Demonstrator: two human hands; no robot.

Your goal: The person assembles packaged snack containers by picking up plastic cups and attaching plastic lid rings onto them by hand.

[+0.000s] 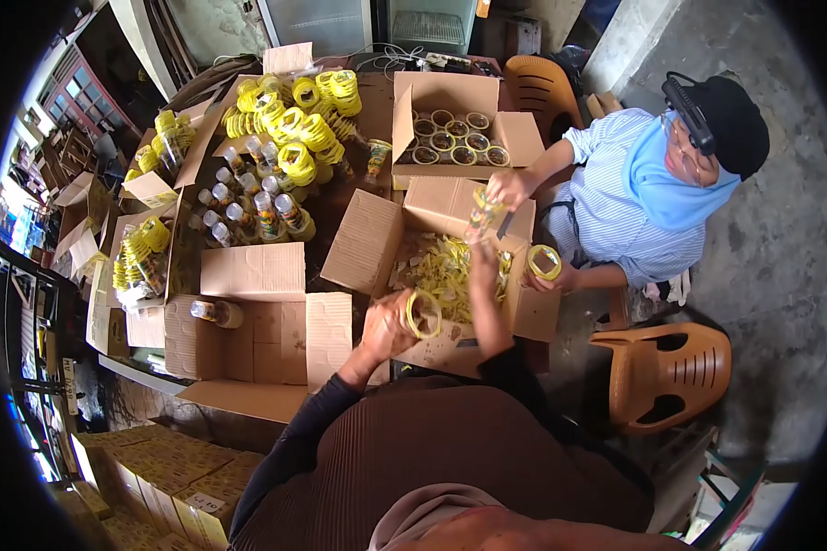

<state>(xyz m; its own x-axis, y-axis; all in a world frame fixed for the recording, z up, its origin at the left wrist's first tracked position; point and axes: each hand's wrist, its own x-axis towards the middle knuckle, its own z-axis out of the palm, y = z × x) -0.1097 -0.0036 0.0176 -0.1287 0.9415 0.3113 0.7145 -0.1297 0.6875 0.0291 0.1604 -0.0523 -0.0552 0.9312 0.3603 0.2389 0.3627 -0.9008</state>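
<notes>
My left hand [389, 326] is closed round a clear jar with a yellow rim [424, 313], tilted so its round end faces up. My right hand [483, 262] reaches over a carton of yellow scraps [446, 275], its fingers at the lower end of a labelled bottle [484, 213]. A co-worker's hand [512, 187] holds the upper part of that bottle. The co-worker's other hand [560, 277] holds a second yellow-rimmed jar [544, 263]. To the left, an open carton [265, 342] has a capped bottle [217, 313] lying at its left side.
Several capped bottles [268, 214] and piled yellow-rimmed items [294, 129] stand at the back left. A carton of filled jars [450, 138] is at the back. The co-worker [634, 174] sits at the right, near an orange chair [671, 372]. Stacked boxes [165, 477] stand at lower left.
</notes>
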